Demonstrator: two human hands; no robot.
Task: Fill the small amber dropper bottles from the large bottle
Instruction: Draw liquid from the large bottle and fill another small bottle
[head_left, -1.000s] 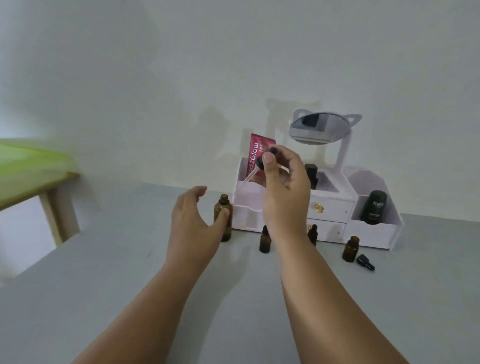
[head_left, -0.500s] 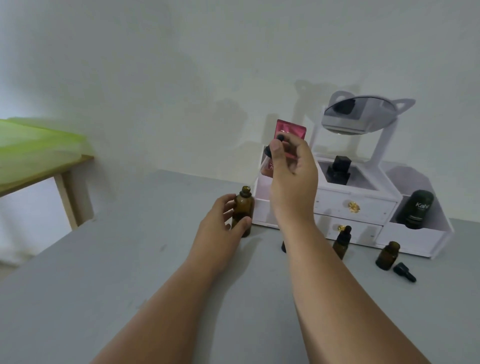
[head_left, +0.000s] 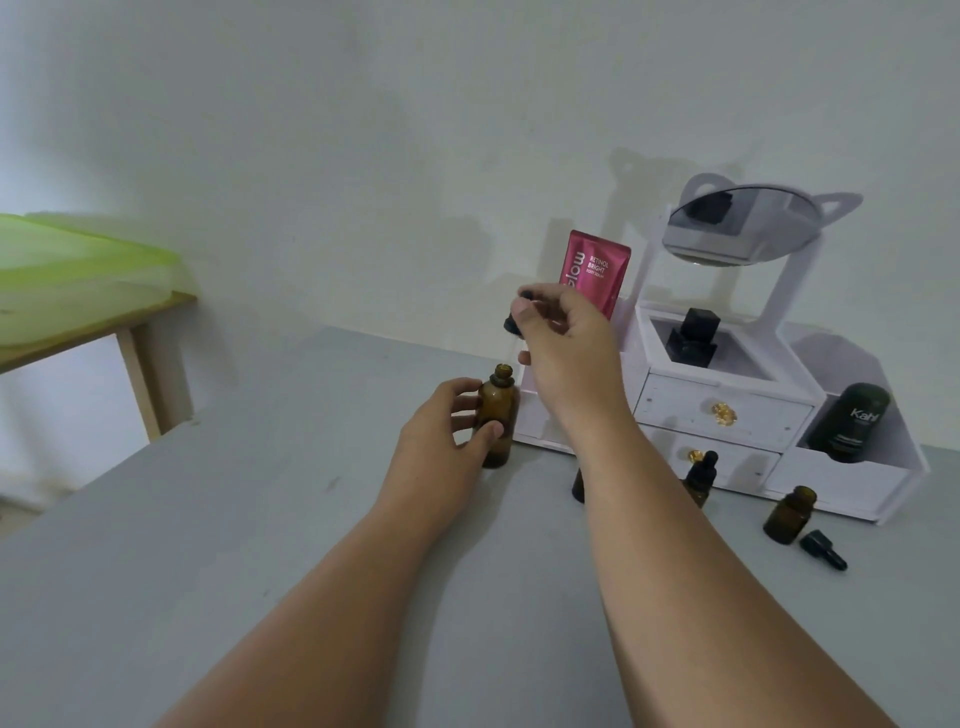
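Note:
The large amber bottle (head_left: 497, 415) stands upright and uncapped on the grey table, and my left hand (head_left: 447, 431) grips its side. My right hand (head_left: 566, 343) hovers just above and to the right of its neck, pinching a black dropper cap (head_left: 514, 317). One small amber bottle (head_left: 577, 486) is mostly hidden behind my right forearm. A second small amber bottle (head_left: 700, 475) wears a black dropper top. A third small amber bottle (head_left: 789, 514) stands open, with a loose black dropper cap (head_left: 823, 550) lying beside it.
A white organiser (head_left: 727, 410) with drawers and a cat-ear mirror (head_left: 748, 223) stands against the wall, holding a pink pouch (head_left: 595, 270), a black item (head_left: 693, 332) and a dark Kahf bottle (head_left: 852, 421). A wooden table with green cover (head_left: 78, 275) is at left.
My left hand closed around the large amber bottle, which it was only reaching for. My right hand kept the dropper cap and came down closer to the bottle's neck.

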